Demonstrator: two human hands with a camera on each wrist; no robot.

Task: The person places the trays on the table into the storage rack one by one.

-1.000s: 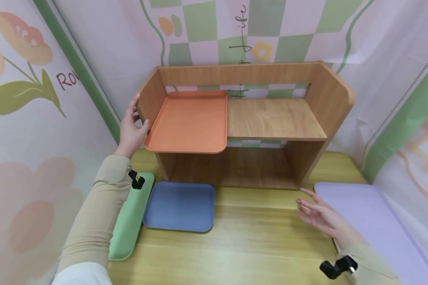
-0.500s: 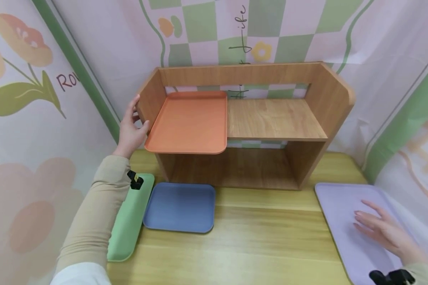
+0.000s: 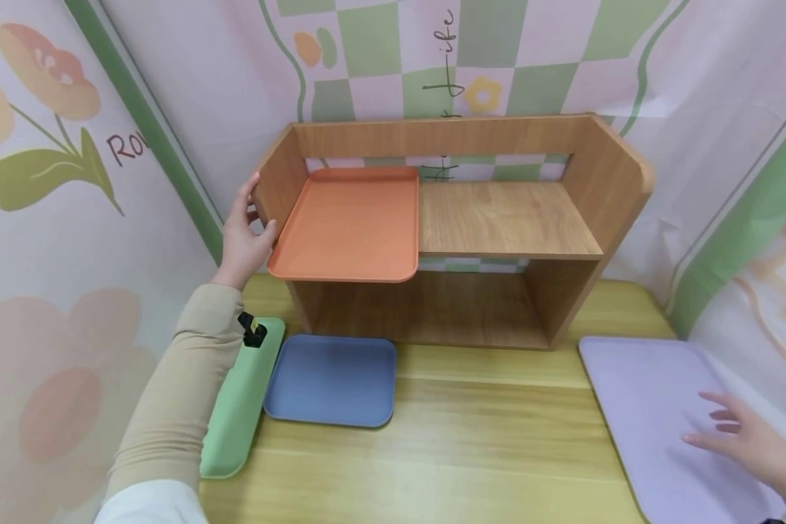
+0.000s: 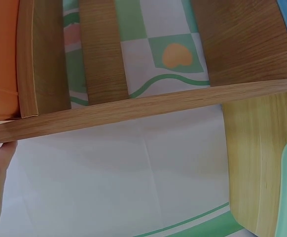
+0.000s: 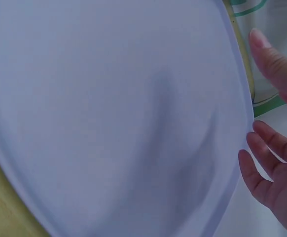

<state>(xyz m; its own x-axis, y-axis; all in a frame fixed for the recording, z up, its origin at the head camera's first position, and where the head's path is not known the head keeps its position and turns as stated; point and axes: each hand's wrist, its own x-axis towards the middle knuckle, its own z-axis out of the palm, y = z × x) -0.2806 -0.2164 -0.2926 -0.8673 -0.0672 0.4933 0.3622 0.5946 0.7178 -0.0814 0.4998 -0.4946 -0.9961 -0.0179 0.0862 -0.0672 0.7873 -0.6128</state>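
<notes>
My left hand (image 3: 245, 240) is at the left side panel of a wooden desktop shelf (image 3: 511, 218). Its fingertips touch the outside of that panel (image 4: 109, 116) in the left wrist view. Just right of the thumb, an orange tray (image 3: 350, 225) lies on the left half of the upper board, its front edge jutting past the board. Over the right part of a lilac tray (image 3: 648, 400), my right hand (image 3: 749, 440) hovers with fingers spread, holding nothing. The right wrist view has this hand (image 5: 276, 173) by the tray's rim, its shadow falling on the surface.
A blue tray (image 3: 330, 380) lies on the wooden table (image 3: 485, 437) in front of the shelf. Left of it is a long green tray (image 3: 239, 407), partly under my left forearm. Patterned cloth (image 3: 426, 58) hangs behind and at both sides.
My right hand has moved right, from beside the lilac tray's left edge to above its right part. The left hand has stayed at the shelf's side panel. The trays have not moved.
</notes>
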